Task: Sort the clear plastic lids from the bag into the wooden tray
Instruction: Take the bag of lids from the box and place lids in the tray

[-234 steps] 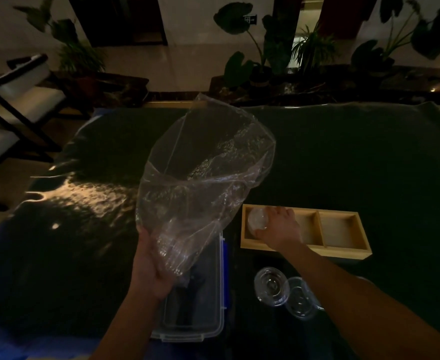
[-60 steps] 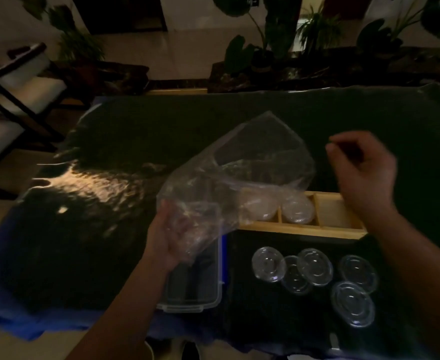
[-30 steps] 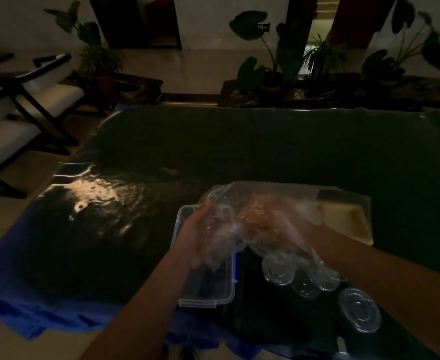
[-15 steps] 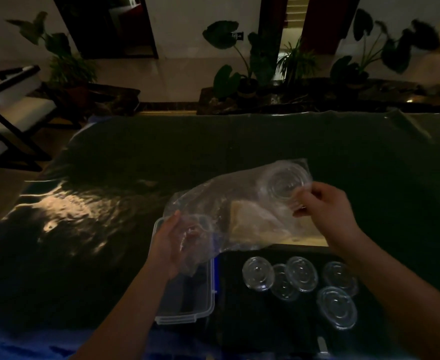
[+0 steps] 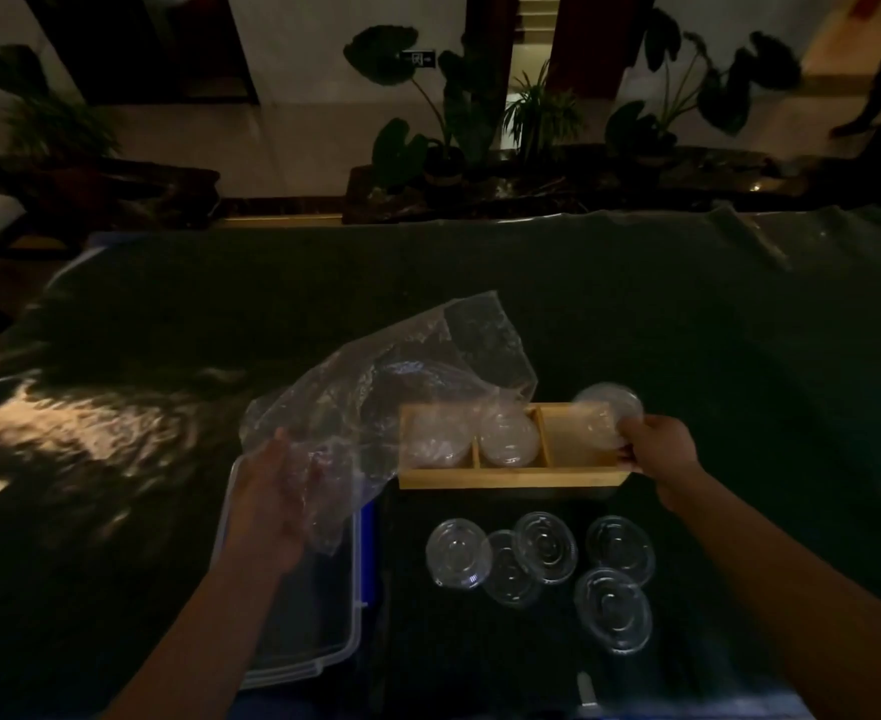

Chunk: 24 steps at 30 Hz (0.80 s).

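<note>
While a clear lid [image 5: 608, 407] is pinched by the right hand [image 5: 659, 452] above the bare right compartment of the wooden tray [image 5: 511, 479], right of centre, the bag [image 5: 391, 387] is gripped by the left hand [image 5: 272, 504] and hangs over the tray's left compartment. If released early, the slick lid could be dropped beyond the far wall; seated lids [image 5: 508, 441] could be dragged out by the hanging bag. No brand is seen; white writing on a sign [image 5: 417, 58] at upper centre cannot be read.

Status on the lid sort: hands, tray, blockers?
Left hand grips plastic bag. Right hand holds clear lid at wooden tray, right compartment. Bag hangs across tray's left end; five loose lids in front.
</note>
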Each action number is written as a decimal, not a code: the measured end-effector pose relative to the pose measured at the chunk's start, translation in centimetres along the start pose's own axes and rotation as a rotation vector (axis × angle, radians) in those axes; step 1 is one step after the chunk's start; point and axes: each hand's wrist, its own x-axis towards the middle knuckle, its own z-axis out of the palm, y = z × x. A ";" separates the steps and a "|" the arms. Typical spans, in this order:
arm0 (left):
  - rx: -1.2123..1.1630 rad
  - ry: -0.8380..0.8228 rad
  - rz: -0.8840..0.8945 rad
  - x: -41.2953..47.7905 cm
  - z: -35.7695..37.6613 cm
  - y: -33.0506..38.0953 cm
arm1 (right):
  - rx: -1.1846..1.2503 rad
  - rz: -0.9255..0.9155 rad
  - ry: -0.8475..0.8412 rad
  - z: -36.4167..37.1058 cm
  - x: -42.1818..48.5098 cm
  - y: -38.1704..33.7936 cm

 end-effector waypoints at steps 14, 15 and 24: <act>-0.025 0.074 -0.071 1.1 1.1 -1.2 | -0.594 -0.049 0.043 3.8 5.0 1.1; -0.023 0.077 -0.064 1.2 1.1 -1.2 | -0.651 -0.082 0.041 4.0 5.2 1.2; -0.025 0.098 -0.115 1.1 0.4 -1.5 | -1.084 -0.250 0.152 4.9 4.7 1.7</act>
